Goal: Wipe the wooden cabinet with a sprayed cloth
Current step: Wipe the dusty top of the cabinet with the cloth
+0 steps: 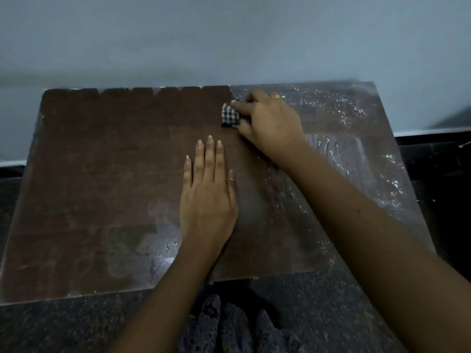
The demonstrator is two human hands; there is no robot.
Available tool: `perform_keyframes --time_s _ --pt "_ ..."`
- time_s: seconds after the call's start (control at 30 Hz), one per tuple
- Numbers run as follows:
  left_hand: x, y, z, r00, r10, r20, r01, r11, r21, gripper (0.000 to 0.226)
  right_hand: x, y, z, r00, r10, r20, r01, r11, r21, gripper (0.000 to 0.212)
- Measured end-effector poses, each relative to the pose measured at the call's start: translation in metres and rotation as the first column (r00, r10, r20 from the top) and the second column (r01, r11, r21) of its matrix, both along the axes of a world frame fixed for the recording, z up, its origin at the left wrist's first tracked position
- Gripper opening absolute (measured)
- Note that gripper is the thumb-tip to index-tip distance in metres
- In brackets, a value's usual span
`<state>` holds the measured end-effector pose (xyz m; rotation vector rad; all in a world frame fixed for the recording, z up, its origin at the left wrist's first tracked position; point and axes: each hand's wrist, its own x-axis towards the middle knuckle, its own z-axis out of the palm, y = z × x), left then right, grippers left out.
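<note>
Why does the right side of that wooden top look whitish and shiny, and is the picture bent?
Head view: dim, bluish light; a pale film and bright specks on the cabinet top catch glare beside the right hand gripping the checked cloth; the wide lens bows the cabinet's edges.

light: dim, bluish | glare: cabinet top (356, 138) right half | blur: soft throughout | edges: wide-angle bowing

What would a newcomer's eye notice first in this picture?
The cabinet top is split: dark and wiped on the left, dusty grey on the right. At that border, near the far edge, the right hand holds a checked cloth; the left hand lies flat mid-surface.
</note>
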<state>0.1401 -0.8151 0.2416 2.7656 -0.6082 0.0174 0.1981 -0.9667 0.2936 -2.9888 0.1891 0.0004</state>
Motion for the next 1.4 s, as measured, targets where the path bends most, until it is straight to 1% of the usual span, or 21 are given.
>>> perform_keyframes --time_s 0.2,0.33,0.43,0.57,0.7,0.77,0.87,0.97,1.17,1.3,1.4 --pt "-0.002 0.000 0.002 1.000 0.001 0.004 -0.001 1.000 0.014 0.053 0.045 -0.013 0.000 0.997 -0.071 0.013 0.071 0.997 -0.041 0.039" --pt "-0.001 0.000 0.002 1.000 -0.001 0.003 0.001 1.000 0.020 0.053 0.042 -0.012 -0.002 0.993 -0.115 0.025 0.117 0.990 -0.075 0.037" --pt "-0.001 -0.001 0.001 1.000 0.000 0.011 0.000 1.000 0.027 0.054 0.029 -0.009 0.000 0.991 -0.136 0.010 0.137 0.988 -0.066 0.037" --pt "0.000 -0.002 0.001 1.000 0.002 0.003 -0.002 1.000 0.010 0.054 -0.011 0.001 0.002 0.988 -0.156 0.006 0.156 0.986 -0.054 0.039" --pt "0.002 -0.001 0.002 1.000 -0.010 0.002 0.010 0.999 -0.034 0.053 -0.062 0.014 -0.001 0.989 -0.132 0.064 0.133 0.991 -0.008 0.044" --pt "0.002 -0.001 0.004 1.000 -0.009 -0.003 0.008 0.997 -0.072 0.051 -0.087 0.021 -0.003 0.988 -0.142 0.056 0.140 0.990 0.028 0.044" --pt "-0.001 -0.001 0.006 0.999 -0.031 0.016 0.033 0.993 -0.114 0.048 -0.125 0.031 -0.006 0.989 -0.146 0.027 0.145 0.989 0.031 0.040" --pt "-0.013 -0.002 0.007 0.997 -0.064 0.049 0.069 0.992 -0.105 0.046 -0.157 0.041 -0.005 0.989 -0.146 0.032 0.145 0.989 0.041 0.037" --pt "-0.046 -0.007 0.006 0.999 -0.039 -0.017 0.037 0.992 -0.120 0.049 -0.212 0.050 -0.002 0.991 -0.135 -0.022 0.136 0.989 0.060 0.043" --pt "-0.042 -0.007 0.010 0.999 -0.029 -0.040 0.024 0.993 -0.116 0.050 -0.234 0.040 0.004 0.995 -0.094 -0.034 0.096 0.992 0.084 0.040" --pt "-0.041 -0.010 0.012 0.998 -0.037 -0.050 0.032 0.995 -0.090 0.051 -0.236 0.027 0.006 0.997 -0.074 -0.029 0.076 0.995 0.063 0.038"
